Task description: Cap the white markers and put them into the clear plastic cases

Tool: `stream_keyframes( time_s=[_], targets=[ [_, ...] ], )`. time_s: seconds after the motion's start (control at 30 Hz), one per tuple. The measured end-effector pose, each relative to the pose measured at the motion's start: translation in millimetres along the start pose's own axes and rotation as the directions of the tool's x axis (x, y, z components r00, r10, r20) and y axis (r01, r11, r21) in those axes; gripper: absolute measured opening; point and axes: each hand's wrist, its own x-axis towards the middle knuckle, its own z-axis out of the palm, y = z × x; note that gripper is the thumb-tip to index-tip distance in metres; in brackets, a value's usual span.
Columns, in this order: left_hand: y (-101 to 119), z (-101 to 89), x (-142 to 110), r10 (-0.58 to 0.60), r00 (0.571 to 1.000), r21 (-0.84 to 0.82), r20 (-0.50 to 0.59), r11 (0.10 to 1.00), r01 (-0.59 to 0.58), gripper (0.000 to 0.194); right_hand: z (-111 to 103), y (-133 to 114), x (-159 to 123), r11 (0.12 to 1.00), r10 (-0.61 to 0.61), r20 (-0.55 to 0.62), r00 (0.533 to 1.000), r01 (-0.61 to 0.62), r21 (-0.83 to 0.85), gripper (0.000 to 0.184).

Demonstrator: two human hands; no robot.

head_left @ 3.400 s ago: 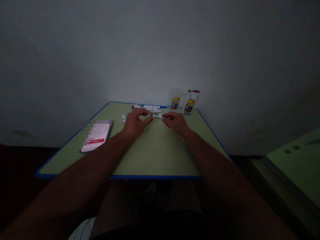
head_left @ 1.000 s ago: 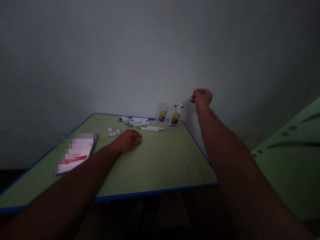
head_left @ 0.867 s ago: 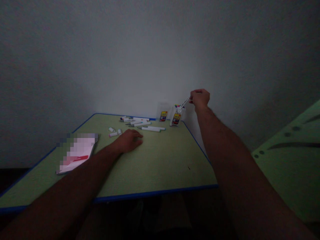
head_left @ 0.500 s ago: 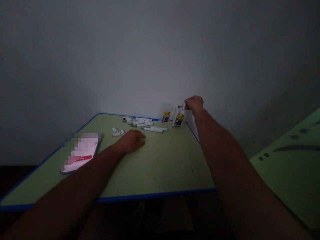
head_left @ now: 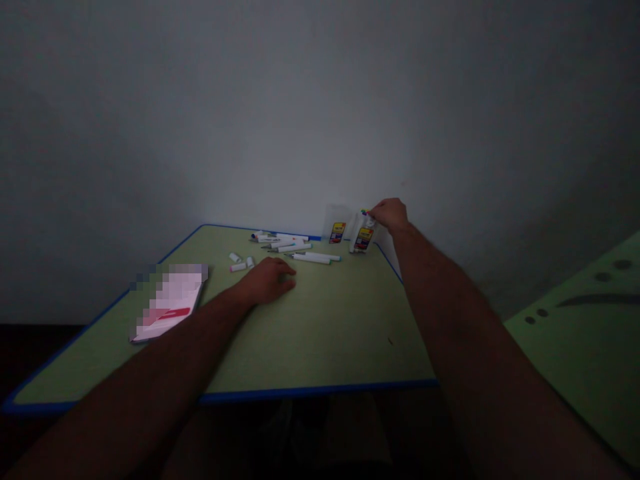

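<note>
My right hand (head_left: 391,215) is at the back right of the table, its fingers pinched on a white marker (head_left: 371,222) at the mouth of a clear plastic case (head_left: 364,239). Most of that marker is down inside the case, beside others whose coloured ends show at the top. My left hand (head_left: 273,280) rests on the tabletop with thumb and fingers apart, holding nothing. Beyond it lie several loose white markers (head_left: 313,257), some uncapped with their tips pointing left. Loose white caps (head_left: 238,267) lie just left of that hand.
A second clear case (head_left: 337,232) stands left of the first, against the wall. On the left of the green table (head_left: 320,333) lies a tablet or phone-like device (head_left: 175,303) with a lit, partly blurred screen. Another green surface (head_left: 590,333) is at far right.
My right hand has lowered the marker farther into the clear case. The case stands more upright. My left hand stays in place; the whole view has shifted slightly.
</note>
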Motion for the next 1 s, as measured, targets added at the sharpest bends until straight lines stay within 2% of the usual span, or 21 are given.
stream_keyframes(
  time_s=[0.1,0.27,0.4,0.7,0.9,1.0],
  targets=[
    [1.1,-1.3,0.3,0.006,1.000,0.013,0.022,1.000,-0.006,0.046,-2.5,-8.8,-5.8,0.938,-0.020,0.098,0.995,0.053,-0.342,0.013],
    [0.9,-1.1,0.6,-0.002,0.999,0.047,0.051,0.999,0.000,0.049,-7.5,-19.0,-13.8,0.884,-0.016,0.164,0.986,0.090,-0.459,0.017],
    [0.4,-0.5,0.0,-0.012,0.999,0.046,0.047,0.999,0.010,0.049,-8.6,-18.1,-13.5,0.877,-0.027,0.175,0.984,0.107,-0.468,0.020],
    [-0.3,-0.4,0.2,-0.013,0.999,0.043,0.052,0.999,0.010,0.048,-8.2,-15.3,-16.6,0.924,-0.036,0.102,0.994,0.072,-0.376,0.017],
    [2.1,-2.6,1.3,-0.007,0.997,0.063,0.072,0.998,0.002,0.048,-8.5,-17.2,-23.5,0.964,-0.006,0.022,1.000,0.011,-0.264,0.016],
    [3.0,-3.4,1.6,-0.004,0.997,0.067,0.076,0.998,-0.001,0.049,-7.1,-20.2,-29.6,0.978,-0.017,-0.060,0.998,0.004,-0.210,0.008]
  ],
)
